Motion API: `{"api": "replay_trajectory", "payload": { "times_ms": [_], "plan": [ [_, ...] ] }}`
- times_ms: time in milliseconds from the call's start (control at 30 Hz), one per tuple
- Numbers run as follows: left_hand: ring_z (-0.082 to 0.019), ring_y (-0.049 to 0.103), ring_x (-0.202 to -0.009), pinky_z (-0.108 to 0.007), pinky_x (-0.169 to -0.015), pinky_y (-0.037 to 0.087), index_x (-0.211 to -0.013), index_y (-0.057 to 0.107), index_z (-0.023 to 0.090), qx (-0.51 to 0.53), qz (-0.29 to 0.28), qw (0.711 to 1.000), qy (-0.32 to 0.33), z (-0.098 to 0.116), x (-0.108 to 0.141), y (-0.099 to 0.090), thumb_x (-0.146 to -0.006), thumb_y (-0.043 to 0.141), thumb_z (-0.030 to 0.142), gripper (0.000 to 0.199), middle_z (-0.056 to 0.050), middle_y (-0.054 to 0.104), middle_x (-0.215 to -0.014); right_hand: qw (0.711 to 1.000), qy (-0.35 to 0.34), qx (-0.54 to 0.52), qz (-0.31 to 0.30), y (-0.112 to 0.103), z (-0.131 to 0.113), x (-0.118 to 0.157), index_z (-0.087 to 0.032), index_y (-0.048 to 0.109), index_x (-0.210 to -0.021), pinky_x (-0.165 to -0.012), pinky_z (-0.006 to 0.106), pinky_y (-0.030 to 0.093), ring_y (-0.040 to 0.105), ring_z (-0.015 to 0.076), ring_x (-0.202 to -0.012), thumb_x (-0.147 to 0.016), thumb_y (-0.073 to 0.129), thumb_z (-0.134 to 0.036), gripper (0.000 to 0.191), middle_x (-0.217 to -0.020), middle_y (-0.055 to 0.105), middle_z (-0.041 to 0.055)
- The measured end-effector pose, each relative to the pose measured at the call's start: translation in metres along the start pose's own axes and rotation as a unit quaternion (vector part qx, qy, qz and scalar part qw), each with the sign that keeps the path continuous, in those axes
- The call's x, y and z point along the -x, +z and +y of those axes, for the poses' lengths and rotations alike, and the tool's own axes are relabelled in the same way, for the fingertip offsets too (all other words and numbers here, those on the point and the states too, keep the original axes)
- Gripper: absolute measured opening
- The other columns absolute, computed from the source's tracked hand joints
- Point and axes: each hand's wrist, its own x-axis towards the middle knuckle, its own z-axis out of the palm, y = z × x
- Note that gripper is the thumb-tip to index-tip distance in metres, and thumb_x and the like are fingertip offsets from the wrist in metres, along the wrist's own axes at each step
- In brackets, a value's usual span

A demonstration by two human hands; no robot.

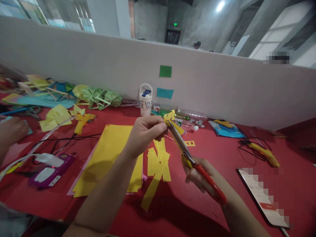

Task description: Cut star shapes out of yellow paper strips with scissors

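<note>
My left hand (146, 135) pinches a yellow piece of paper (170, 116) above the middle of the table. In my right hand (201, 174) is a pair of scissors (181, 143) with red and yellow handles, its blades pointing up and left. The blade tips meet the paper right beside my left fingertips; whether they are parted I cannot tell. Below lie several cut yellow paper strips (158, 163), some overlapping. A stack of yellow paper sheets (106, 158), with pink sheets under it, lies left of the strips, partly behind my left forearm.
A yellow glue gun (82, 122) and a purple power strip (53, 171) with cables lie left. Behind stand a white tumbler (145, 102), plastic bottles (187, 125) and green folded paper (98, 97). A phone (263, 197) lies right. Another person's hand (14, 133) is at far left.
</note>
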Motion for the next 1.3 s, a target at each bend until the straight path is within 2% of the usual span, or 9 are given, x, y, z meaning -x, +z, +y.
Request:
{"api": "replay_trajectory", "payload": {
  "times_ms": [233,433,633,900,1100,1300],
  "plan": [
    [-0.007,0.044,-0.046,-0.023,-0.044,0.037,-0.055,0.062,0.018,0.002,-0.003,1.0,-0.007,0.001,-0.001,0.0,-0.071,0.059,0.025,0.017,0.002,0.052,-0.048,1.0,0.008,0.001,-0.001,-0.001,0.002,0.0,-0.022,0.037,-0.066,-0.035,0.019,0.023,0.03,0.0045,-0.038,-0.08,0.058,-0.068,0.052,-0.055,0.036,-0.0076],
    [-0.008,0.045,-0.045,-0.023,-0.044,0.038,-0.052,0.06,0.018,-0.004,-0.004,1.0,-0.008,0.003,-0.001,0.0,-0.07,0.059,0.024,0.018,0.002,0.052,-0.048,1.0,0.023,-0.003,0.012,-0.003,0.009,0.0,-0.021,0.04,-0.067,-0.033,0.018,0.023,0.03,0.0046,-0.039,-0.081,0.066,-0.047,0.039,-0.055,0.038,-0.0074],
    [-0.007,0.046,-0.046,-0.022,-0.044,0.037,-0.055,0.062,0.017,0.01,-0.009,1.0,-0.006,0.002,0.0,-0.002,-0.071,0.06,0.023,0.018,0.002,0.053,-0.05,0.999,0.033,-0.006,0.007,-0.004,0.008,0.001,-0.021,0.04,-0.065,-0.032,0.017,0.022,0.028,0.0033,-0.036,-0.081,0.066,-0.041,0.036,-0.053,0.037,-0.0086],
    [-0.008,0.046,-0.046,-0.023,-0.044,0.037,-0.054,0.062,0.018,-0.001,-0.012,1.0,-0.005,0.003,0.0,-0.003,-0.072,0.06,0.024,0.019,0.002,0.052,-0.049,0.999,0.051,0.005,0.018,-0.004,0.009,0.0,-0.021,0.042,-0.067,-0.032,0.018,0.023,0.029,0.0038,-0.035,-0.081,0.065,-0.042,0.034,-0.053,0.038,-0.0084],
    [-0.008,0.046,-0.047,-0.023,-0.045,0.039,-0.054,0.061,0.018,0.012,-0.019,1.0,-0.013,0.002,-0.001,-0.003,-0.072,0.061,0.025,0.02,0.002,0.053,-0.05,0.999,0.03,0.013,0.007,-0.003,0.005,0.0,-0.022,0.04,-0.066,-0.033,0.019,0.024,0.029,0.0039,-0.033,-0.08,0.062,-0.048,0.036,-0.05,0.035,-0.0092],
    [-0.008,0.048,-0.05,-0.023,-0.047,0.04,-0.062,0.062,0.018,0.019,0.017,1.0,-0.009,-0.002,-0.001,-0.006,-0.071,0.065,0.026,0.013,0.002,0.054,-0.055,0.999,0.032,0.017,0.015,-0.002,-0.005,0.002,-0.022,0.039,-0.065,-0.033,0.019,0.022,0.03,0.0034,-0.035,-0.077,0.06,-0.059,0.044,-0.053,0.038,-0.0075]
  ]
}}
